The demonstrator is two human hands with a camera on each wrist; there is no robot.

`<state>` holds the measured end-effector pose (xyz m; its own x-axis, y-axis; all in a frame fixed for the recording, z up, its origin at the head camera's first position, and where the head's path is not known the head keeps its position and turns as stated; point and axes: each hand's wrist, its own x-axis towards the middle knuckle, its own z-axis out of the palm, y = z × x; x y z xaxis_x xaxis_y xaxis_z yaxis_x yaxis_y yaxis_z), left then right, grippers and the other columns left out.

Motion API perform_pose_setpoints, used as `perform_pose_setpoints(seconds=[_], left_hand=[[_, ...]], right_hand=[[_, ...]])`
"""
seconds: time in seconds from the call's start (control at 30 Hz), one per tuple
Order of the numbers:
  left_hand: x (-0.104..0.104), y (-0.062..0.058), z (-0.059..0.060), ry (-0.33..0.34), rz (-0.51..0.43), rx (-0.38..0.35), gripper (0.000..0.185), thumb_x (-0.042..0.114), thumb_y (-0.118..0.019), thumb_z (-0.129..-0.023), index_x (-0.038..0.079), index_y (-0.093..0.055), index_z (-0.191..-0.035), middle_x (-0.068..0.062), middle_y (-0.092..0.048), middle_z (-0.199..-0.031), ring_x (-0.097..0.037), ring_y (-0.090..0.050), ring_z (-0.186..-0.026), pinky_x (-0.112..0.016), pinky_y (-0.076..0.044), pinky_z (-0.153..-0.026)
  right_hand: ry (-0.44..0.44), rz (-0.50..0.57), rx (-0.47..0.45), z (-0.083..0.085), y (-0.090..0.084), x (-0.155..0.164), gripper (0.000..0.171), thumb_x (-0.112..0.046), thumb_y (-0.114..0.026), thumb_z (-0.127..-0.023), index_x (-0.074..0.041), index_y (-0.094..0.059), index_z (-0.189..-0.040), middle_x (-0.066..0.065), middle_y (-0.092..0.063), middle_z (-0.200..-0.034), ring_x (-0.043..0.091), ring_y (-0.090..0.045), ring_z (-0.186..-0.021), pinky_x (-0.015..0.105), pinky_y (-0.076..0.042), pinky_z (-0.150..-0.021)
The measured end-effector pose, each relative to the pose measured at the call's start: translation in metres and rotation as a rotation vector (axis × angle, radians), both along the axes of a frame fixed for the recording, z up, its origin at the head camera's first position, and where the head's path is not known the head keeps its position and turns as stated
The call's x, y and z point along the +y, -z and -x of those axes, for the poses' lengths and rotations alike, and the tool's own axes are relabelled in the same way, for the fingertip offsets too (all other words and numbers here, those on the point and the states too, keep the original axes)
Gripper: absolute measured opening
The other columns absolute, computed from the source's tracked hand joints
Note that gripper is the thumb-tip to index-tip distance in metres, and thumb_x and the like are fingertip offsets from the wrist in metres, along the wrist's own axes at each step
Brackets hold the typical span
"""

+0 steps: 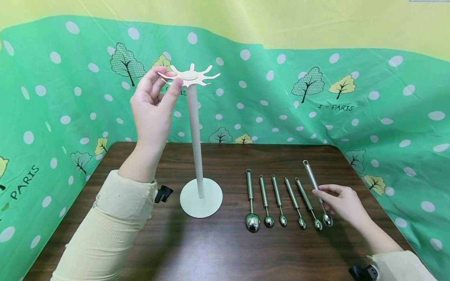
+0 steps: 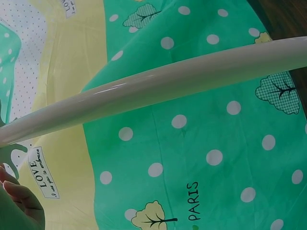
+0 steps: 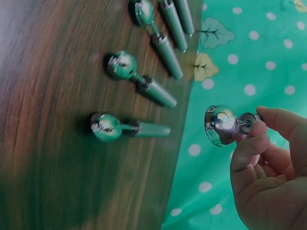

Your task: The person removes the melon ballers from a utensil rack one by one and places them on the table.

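A white stand (image 1: 195, 132) rises from a round base on the table, topped by a ring of radiating hooks (image 1: 191, 76). My left hand (image 1: 152, 105) pinches one of those hooks between thumb and fingers. In the left wrist view the pole (image 2: 182, 81) crosses the picture, and only part of my left hand (image 2: 24, 201) shows. My right hand (image 1: 346, 205) pinches the handle of a steel melon baller (image 1: 312, 175) at the right end of a row. Its round bowl (image 3: 223, 125) hangs above the table in the right wrist view, in front of the fingers.
Several more steel melon ballers lie side by side on the dark wooden table (image 1: 218, 249), handles pointing away; the leftmost (image 1: 252, 222) has the largest bowl. A green and yellow dotted curtain (image 1: 260, 97) hangs behind the table and along its sides.
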<state>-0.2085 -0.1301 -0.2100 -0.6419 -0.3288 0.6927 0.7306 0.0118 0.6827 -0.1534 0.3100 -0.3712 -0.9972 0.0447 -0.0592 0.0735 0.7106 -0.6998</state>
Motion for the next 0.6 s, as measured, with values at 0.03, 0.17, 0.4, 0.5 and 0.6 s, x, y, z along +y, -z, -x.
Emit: perform_pose_setpoints(seconds=[0.03, 0.17, 0.4, 0.5, 0.6], left_hand=[[0.0, 0.0, 0.0, 0.0, -0.001, 0.0, 0.023, 0.011, -0.072, -0.09, 0.006, -0.064, -0.111, 0.009, -0.073, -0.096, -0.016, -0.067, -0.104, -0.018, -0.038, -0.058], [0.0, 0.0, 0.0, -0.002, -0.004, -0.004, 0.023, 0.011, -0.072, -0.09, 0.006, -0.064, -0.111, 0.009, -0.073, -0.096, -0.016, -0.067, -0.101, -0.017, -0.037, -0.058], [0.0, 0.0, 0.0, 0.005, -0.002, 0.0, 0.024, 0.01, -0.071, -0.09, 0.004, -0.063, -0.111, 0.008, -0.073, -0.097, -0.016, -0.068, -0.104, -0.018, -0.038, -0.059], [0.001, 0.0, 0.0, 0.005, -0.004, -0.002, 0.023, 0.011, -0.072, -0.09, 0.006, -0.063, -0.111, 0.008, -0.073, -0.097, -0.016, -0.068, -0.103, -0.018, -0.038, -0.059], [0.001, -0.001, -0.001, 0.003, -0.006, -0.003, 0.023, 0.01, -0.071, -0.09, 0.006, -0.063, -0.111, 0.008, -0.073, -0.097, -0.015, -0.068, -0.103, -0.018, -0.038, -0.059]], right_hand=[[-0.002, -0.003, -0.005, 0.001, 0.001, 0.002, 0.048, -0.037, -0.064, -0.096, 0.005, -0.064, -0.117, 0.0, -0.06, -0.061, 0.011, -0.055, -0.052, 0.029, -0.048, -0.05], [0.0, -0.029, -0.031, 0.003, 0.007, 0.01, 0.049, -0.039, -0.063, -0.096, 0.006, -0.064, -0.118, 0.001, -0.059, -0.061, 0.013, -0.054, -0.052, 0.03, -0.047, -0.05], [0.019, -0.063, -0.082, 0.006, 0.019, 0.025, 0.054, -0.041, -0.062, -0.097, 0.007, -0.063, -0.121, 0.001, -0.06, -0.062, 0.014, -0.056, -0.053, 0.03, -0.047, -0.051], [0.023, -0.075, -0.104, 0.008, 0.025, 0.032, 0.056, -0.043, -0.061, -0.097, 0.008, -0.062, -0.122, 0.0, -0.06, -0.063, 0.013, -0.056, -0.054, 0.031, -0.047, -0.052], [0.018, -0.088, -0.11, 0.01, 0.031, 0.038, 0.055, -0.041, -0.061, -0.098, 0.009, -0.063, -0.121, 0.0, -0.06, -0.062, 0.014, -0.056, -0.054, 0.032, -0.048, -0.053]])
